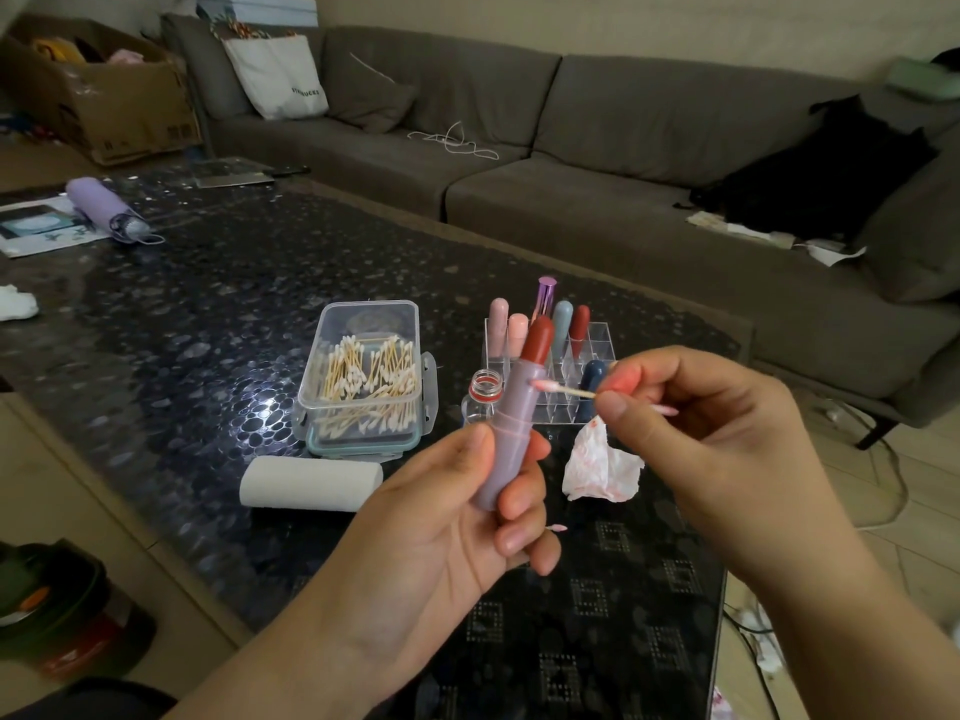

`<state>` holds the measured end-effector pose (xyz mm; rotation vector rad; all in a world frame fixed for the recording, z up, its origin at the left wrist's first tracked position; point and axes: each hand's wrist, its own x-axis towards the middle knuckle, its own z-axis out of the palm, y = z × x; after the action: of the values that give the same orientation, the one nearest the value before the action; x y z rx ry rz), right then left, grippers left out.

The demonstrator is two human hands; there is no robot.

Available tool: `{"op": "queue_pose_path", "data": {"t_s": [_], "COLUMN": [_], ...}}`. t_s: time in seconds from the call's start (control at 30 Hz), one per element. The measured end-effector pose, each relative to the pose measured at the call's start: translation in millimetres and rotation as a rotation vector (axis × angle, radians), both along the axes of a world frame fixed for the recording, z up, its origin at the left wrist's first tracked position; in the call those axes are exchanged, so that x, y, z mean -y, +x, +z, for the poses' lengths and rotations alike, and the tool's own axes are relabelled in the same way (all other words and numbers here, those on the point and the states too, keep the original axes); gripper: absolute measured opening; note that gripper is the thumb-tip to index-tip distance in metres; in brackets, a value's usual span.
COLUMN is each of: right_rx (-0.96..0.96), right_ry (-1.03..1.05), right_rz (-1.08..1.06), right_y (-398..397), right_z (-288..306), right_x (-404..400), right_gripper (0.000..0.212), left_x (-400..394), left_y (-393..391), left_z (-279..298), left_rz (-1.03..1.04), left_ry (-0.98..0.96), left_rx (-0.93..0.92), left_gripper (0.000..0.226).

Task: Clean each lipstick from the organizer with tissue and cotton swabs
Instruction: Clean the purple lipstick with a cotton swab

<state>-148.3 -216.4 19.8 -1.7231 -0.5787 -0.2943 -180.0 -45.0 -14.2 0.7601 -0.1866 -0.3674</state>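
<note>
Fingers of the left hand grasp the lilac plastic lipstick tube, right hand fingers pinching the pink-tipped wooden cotton swab, which should press lightly around the rim.

A left hand grips an open lilac lipstick upright, its red bullet exposed. A right hand pinches a cotton swab, its pink tip touching the tube's rim. Beyond the grip, on the dark worktop, stand a clear organizer and a swab box; a stained tissue lies below the swab.
</note>
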Motion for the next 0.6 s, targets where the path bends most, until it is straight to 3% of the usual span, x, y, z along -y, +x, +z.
{"op": "queue_pose_path", "data": {"t_s": [0.23,0.4,0.6], "right_rx": [0.025,0.049,0.104], "right_ry": [-0.095,-0.144,-0.074], "right_rz": [0.038,0.027,-0.103], "right_y": [-2.0,-4.5,-5.7], "right_z": [-0.6,0.4,2.3], "right_x": [-3.5,-5.1,-6.6], "right_gripper": [0.009,0.019,0.012], "left_x": [-1.8,-6.3,-5.2], "left_y": [2.0,4.9,3.4], "left_z": [-0.3,-5.6,-4.6], "left_rz": [-0.059,-0.139,-0.104], "left_ry": [-0.077,-0.151,-0.138], "left_rx": [-0.014,0.016,-0.017], "left_gripper": [0.029,0.029,0.029]}}
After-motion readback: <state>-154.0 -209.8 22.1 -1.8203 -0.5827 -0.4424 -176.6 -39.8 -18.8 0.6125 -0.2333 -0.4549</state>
